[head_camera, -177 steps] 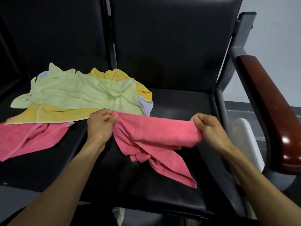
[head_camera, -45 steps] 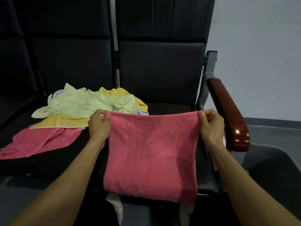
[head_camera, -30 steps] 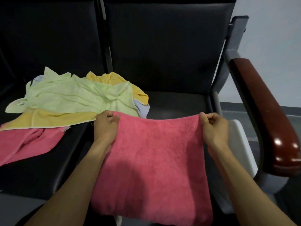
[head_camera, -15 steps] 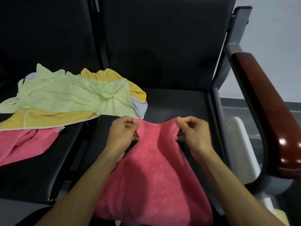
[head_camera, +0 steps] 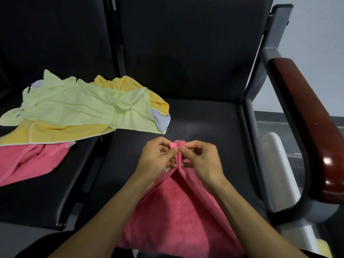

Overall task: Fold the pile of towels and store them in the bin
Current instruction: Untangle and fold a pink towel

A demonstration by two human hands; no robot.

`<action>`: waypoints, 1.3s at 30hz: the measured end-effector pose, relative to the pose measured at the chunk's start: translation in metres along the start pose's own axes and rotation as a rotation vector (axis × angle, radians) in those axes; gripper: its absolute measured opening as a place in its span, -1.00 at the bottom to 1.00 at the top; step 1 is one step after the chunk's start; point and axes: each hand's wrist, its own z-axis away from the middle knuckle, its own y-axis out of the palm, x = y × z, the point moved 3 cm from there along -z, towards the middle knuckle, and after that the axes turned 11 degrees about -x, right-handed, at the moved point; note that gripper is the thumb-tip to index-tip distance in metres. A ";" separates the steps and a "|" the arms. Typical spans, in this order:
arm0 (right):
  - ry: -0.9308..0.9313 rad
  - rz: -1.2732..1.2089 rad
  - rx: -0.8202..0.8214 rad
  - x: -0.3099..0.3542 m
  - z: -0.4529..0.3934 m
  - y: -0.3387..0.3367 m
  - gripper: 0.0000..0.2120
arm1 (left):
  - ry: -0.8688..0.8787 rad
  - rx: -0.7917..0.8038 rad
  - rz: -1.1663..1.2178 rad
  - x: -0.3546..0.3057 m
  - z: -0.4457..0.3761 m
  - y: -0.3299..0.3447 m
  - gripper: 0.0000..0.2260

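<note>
A pink towel (head_camera: 178,215) hangs from my two hands over the front of the black seat (head_camera: 204,120). My left hand (head_camera: 158,158) and my right hand (head_camera: 201,159) pinch its two top corners, held together at the middle. The cloth falls in a fold toward my lap. On the seat to the left lies the pile: a light green towel (head_camera: 78,107) on top, a yellow towel (head_camera: 55,131) under it, a pale blue towel (head_camera: 162,121) peeking out, and another pink towel (head_camera: 28,161) at the front left.
A brown wooden armrest (head_camera: 312,127) on a grey frame runs down the right side. Below it stands a white bin (head_camera: 279,168), partly hidden by the armrest. Black seat backs fill the top of the view.
My hands have come together at the middle, bringing the two top corners of the pink towel to meet. One second ago the towel was spread wide between them.
</note>
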 end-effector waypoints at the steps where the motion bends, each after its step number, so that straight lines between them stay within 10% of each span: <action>1: -0.008 0.010 0.003 0.000 0.001 0.000 -0.95 | 0.004 -0.002 0.003 0.000 0.000 0.000 -0.91; 17: 0.015 0.021 0.173 0.000 0.001 -0.001 -0.80 | 0.148 0.061 -0.161 -0.005 0.004 -0.004 -0.70; 23: -0.383 0.607 0.011 0.012 -0.009 -0.016 -0.71 | 0.295 0.081 -0.296 -0.009 0.003 -0.010 -0.80; 39: -0.565 0.727 0.158 0.006 -0.006 -0.003 -0.82 | 0.357 0.144 -0.283 -0.007 0.006 -0.015 -0.77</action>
